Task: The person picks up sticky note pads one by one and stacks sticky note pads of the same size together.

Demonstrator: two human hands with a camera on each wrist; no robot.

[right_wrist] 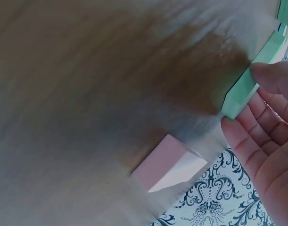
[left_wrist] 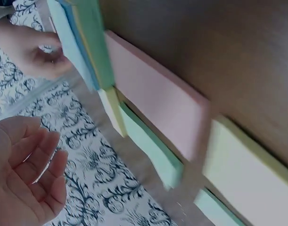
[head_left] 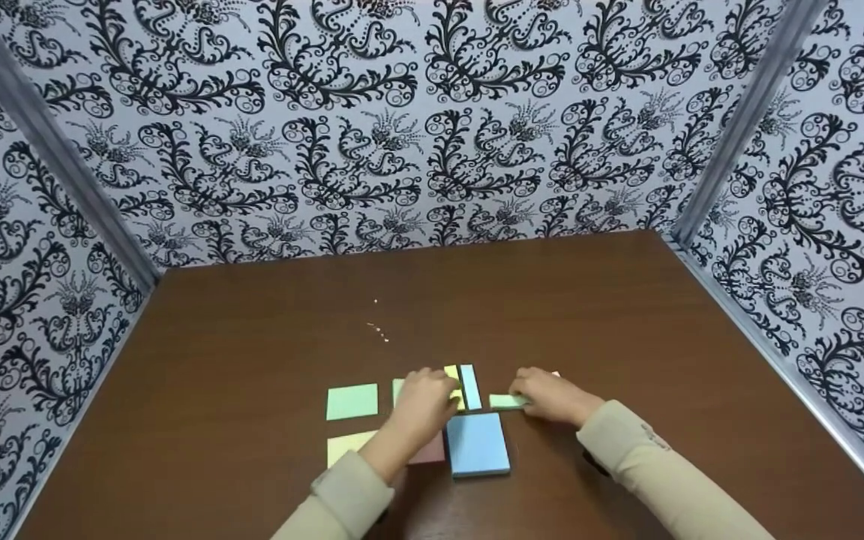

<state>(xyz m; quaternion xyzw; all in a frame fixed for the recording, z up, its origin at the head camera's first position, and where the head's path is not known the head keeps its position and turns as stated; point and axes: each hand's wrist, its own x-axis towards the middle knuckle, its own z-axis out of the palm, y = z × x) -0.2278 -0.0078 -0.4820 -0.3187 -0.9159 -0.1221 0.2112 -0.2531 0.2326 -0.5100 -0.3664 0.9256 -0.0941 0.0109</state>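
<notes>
My right hand (head_left: 552,394) pinches a narrow green sticky note pad (right_wrist: 250,80) between thumb and fingers, low at the table on the right. My left hand (head_left: 424,401) hovers over the group of sticky note pads, its fingers loosely bent and holding nothing in the left wrist view. Beside its fingertips lie a narrow yellow pad (head_left: 452,372) and a narrow light blue pad (head_left: 470,386). Under and around it are a pink pad (left_wrist: 158,94), partly hidden in the head view, a green pad (head_left: 397,387) and a square blue pad (head_left: 478,444).
Toward the left lie a green pad (head_left: 352,401) and a pale yellow pad (head_left: 348,444). A small pink pad (right_wrist: 162,162) sits near the right hand. White specks (head_left: 378,329) dot the brown table (head_left: 252,322). Patterned walls (head_left: 402,135) enclose its back and sides.
</notes>
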